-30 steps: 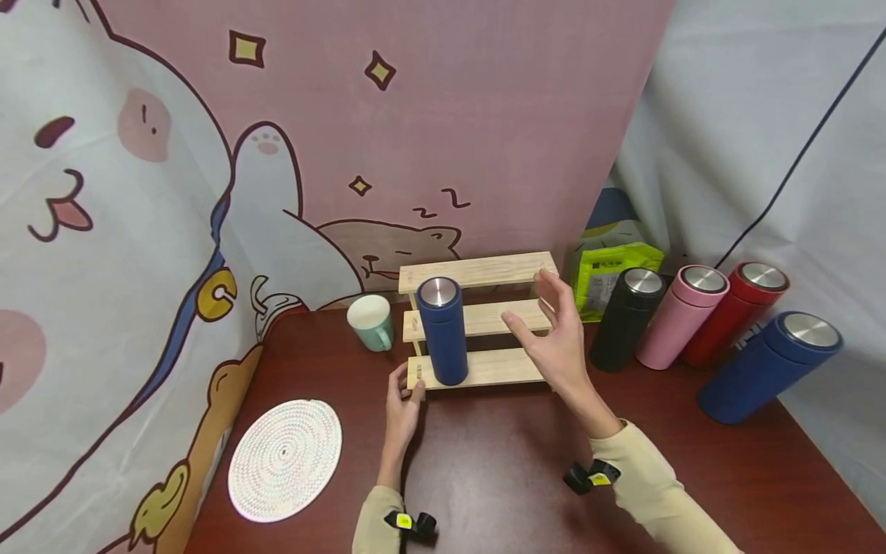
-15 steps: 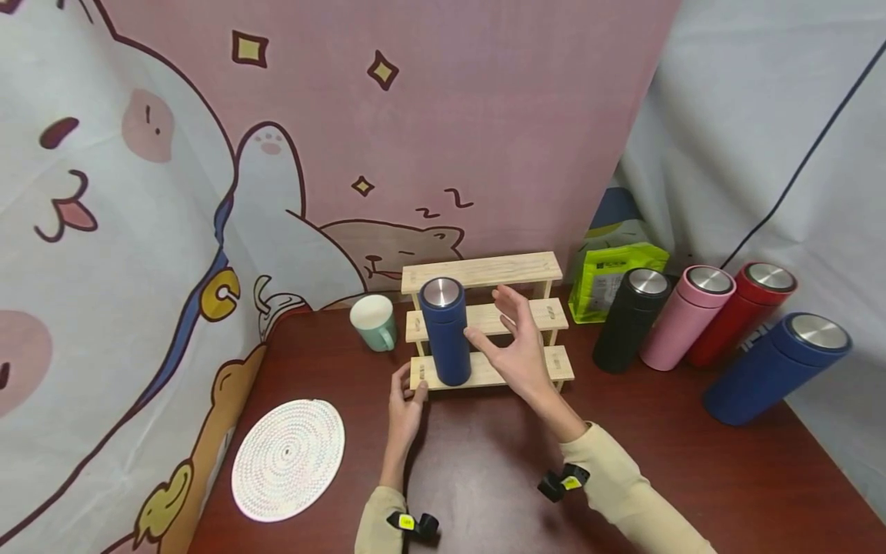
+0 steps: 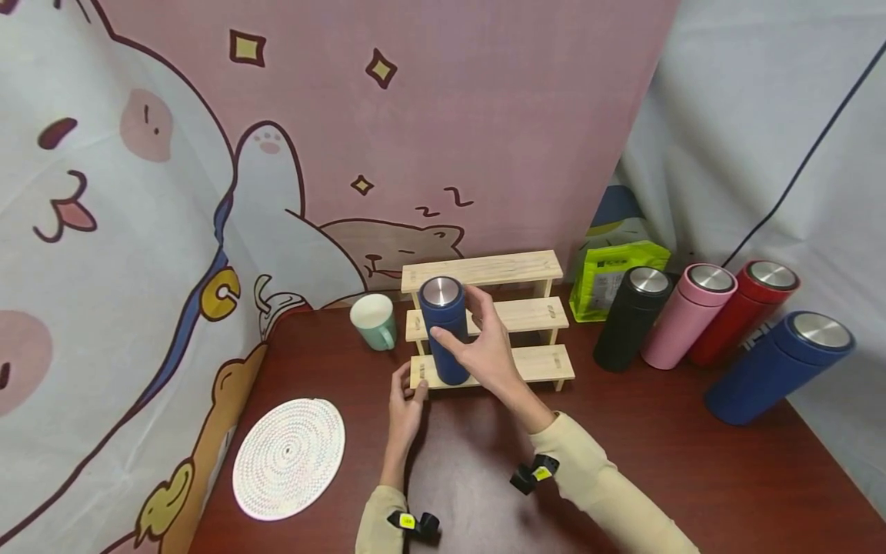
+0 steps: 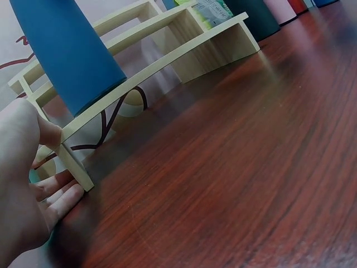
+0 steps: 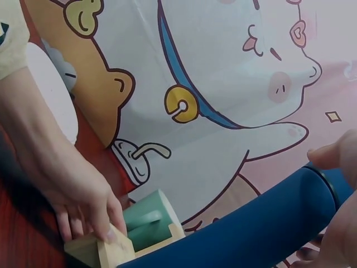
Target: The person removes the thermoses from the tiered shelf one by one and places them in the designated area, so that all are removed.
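A blue thermos bottle (image 3: 446, 317) with a steel-topped lid stands upright near the left end of the lowest tier of a three-tier wooden shelf rack (image 3: 536, 363). My right hand (image 3: 490, 355) grips its upper part from the right, thumb across the front and fingers behind; in the right wrist view the thumb lies by the lid seam. My left hand (image 3: 404, 406) holds the left end of that same tier. In the left wrist view its thumb rests at the board's edge, and its other fingers (image 4: 62, 202) curl around the leg below.
A mint-green mug (image 3: 374, 323) stands left of the rack, with a round woven mat (image 3: 287, 460) nearer the front. To the right are a green pouch (image 3: 612, 281) and black (image 3: 631, 319), pink (image 3: 688, 315), red (image 3: 744, 312) and blue (image 3: 778, 369) bottles.
My right hand has moved left from the rack's right side to the blue thermos bottle and closed around it. My left hand stays on the rack's end.
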`<action>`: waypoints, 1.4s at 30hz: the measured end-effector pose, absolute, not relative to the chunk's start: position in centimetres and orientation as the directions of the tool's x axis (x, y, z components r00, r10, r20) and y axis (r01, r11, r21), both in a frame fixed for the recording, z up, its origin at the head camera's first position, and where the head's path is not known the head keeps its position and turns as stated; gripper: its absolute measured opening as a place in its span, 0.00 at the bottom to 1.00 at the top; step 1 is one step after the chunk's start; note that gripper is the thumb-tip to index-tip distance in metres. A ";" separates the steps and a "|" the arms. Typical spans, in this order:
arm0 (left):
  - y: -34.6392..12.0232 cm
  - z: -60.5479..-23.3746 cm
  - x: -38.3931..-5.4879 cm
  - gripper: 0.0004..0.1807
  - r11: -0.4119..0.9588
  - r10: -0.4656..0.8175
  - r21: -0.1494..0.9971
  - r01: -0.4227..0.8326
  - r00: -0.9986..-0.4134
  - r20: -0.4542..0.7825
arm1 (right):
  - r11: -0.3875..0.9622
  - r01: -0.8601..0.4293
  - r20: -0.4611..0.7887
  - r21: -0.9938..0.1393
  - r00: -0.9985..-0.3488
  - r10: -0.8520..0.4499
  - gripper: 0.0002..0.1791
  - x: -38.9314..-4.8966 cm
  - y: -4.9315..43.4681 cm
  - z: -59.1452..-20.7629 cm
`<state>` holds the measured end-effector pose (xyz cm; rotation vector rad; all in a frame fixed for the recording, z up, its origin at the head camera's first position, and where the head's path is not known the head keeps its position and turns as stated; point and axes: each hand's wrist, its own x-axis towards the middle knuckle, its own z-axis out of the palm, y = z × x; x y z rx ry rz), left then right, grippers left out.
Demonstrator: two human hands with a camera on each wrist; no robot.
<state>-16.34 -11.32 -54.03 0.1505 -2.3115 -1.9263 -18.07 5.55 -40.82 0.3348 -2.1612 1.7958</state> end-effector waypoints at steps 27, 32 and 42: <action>-11.2 -56.2 -17.2 0.28 0.167 -0.187 0.986 -0.002 -0.982 0.030 | 0.242 -0.325 0.331 -0.914 -0.943 -0.015 0.44 -17.9 6.2 -40.8; -11.4 -58.1 -17.9 0.28 0.175 -0.213 0.985 0.000 -0.976 0.038 | 0.224 -0.319 0.325 -0.921 -0.946 -0.011 0.43 -17.3 7.1 -40.7; -11.5 -58.1 -17.8 0.27 0.178 -0.209 0.984 0.010 -0.977 0.047 | 0.220 -0.313 0.323 -0.924 -0.946 0.008 0.44 -16.1 9.3 -40.5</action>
